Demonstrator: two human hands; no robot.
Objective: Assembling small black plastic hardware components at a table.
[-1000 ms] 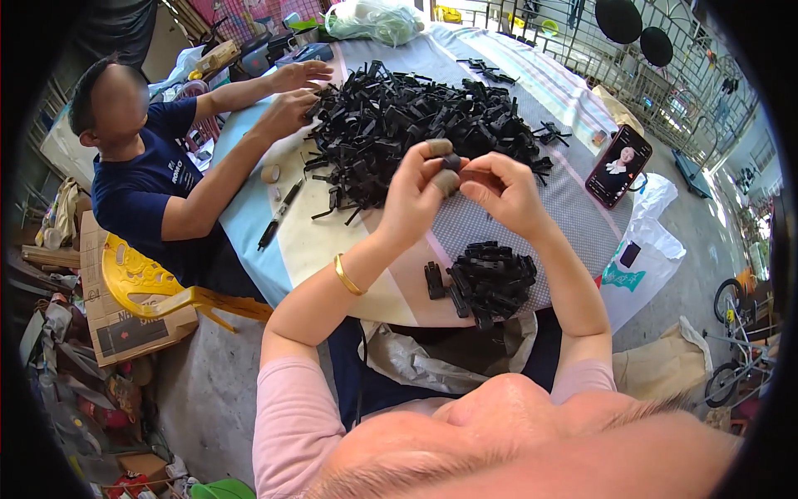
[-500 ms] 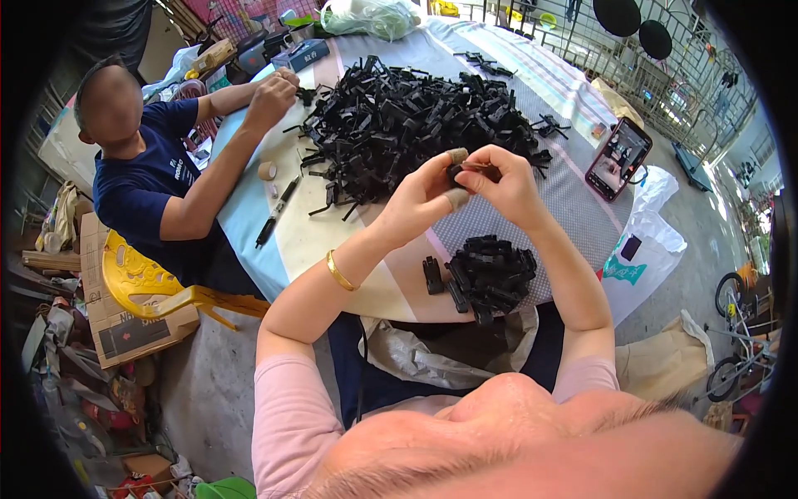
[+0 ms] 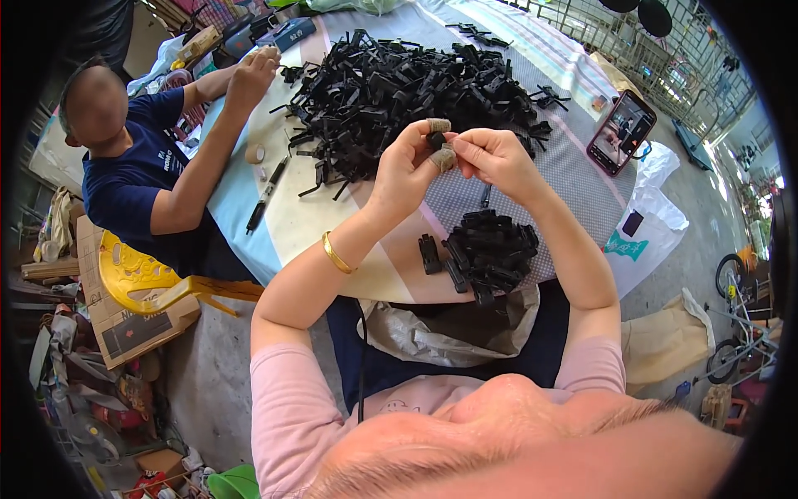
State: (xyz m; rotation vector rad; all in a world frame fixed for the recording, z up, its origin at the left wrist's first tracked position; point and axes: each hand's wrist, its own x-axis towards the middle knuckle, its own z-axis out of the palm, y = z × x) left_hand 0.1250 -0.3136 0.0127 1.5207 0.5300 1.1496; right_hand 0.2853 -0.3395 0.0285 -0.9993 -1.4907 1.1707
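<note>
Between both hands (image 3: 449,158), small black clip (image 3: 435,140)

The parts (image 3: 399,91) in the big heap and the small pile (image 3: 490,254) are black. The bracelet (image 3: 336,253) is gold, the chair (image 3: 141,279) yellow, the co-worker's shirt (image 3: 137,183) navy, the phone case (image 3: 621,133) red, and the cloth (image 3: 573,166) finely checked grey.

head camera looks steeply down, close over table (image 3: 582,179).

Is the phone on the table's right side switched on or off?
On. The phone lies on the table with its screen lit, showing a bright coloured picture rather than dark glass.
</note>
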